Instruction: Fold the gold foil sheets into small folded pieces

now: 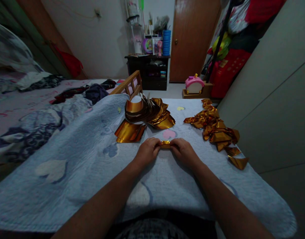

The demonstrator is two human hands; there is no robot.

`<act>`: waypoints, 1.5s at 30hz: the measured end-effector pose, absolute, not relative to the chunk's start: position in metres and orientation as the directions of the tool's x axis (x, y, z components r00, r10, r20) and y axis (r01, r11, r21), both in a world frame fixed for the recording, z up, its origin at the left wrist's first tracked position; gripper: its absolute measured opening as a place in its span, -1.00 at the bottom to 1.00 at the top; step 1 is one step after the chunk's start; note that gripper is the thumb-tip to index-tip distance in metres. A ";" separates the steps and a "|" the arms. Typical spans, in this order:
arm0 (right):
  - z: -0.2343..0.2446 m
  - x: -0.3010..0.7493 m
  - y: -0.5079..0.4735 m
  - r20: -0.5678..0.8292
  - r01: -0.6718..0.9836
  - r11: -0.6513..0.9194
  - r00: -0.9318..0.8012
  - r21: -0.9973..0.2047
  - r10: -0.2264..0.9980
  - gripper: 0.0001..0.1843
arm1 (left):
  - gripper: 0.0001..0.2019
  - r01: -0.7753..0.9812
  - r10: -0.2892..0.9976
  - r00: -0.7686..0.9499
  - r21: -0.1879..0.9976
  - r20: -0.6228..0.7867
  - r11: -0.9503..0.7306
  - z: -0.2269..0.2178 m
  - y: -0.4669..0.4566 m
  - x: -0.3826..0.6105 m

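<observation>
Between my two hands a small folded piece of gold foil paper (165,144) is held by its ends, just above the blue cloth. My left hand (148,151) pinches its left end with thumb and fingers. On the other end, my right hand (184,151) has a like pinch. Beyond my left hand lies a fanned stack of gold foil sheets (162,116), with a few flat sheets (130,130) at its near side. To the right, a heap of folded gold foil pieces (218,131) runs along the cloth's edge.
The blue patterned cloth (92,179) covers the surface before me. Left of it is a bed (23,116) with rumpled clothes and a wooden rail (129,83). A white cabinet (274,99) stands close on the right. A dark shelf unit (149,71) and a wooden door (192,39) are behind.
</observation>
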State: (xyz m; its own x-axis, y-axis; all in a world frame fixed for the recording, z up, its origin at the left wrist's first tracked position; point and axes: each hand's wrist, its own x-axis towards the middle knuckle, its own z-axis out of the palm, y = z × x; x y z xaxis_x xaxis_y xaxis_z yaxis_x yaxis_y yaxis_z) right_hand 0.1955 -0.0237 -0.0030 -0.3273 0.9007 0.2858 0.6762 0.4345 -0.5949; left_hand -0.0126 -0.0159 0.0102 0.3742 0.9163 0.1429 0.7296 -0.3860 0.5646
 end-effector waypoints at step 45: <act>0.003 0.181 -0.019 0.125 0.880 0.203 -0.164 -0.429 0.978 -0.87 | -0.79 0.913 0.956 0.279 0.285 0.087 -0.292 0.008 -0.016 -0.001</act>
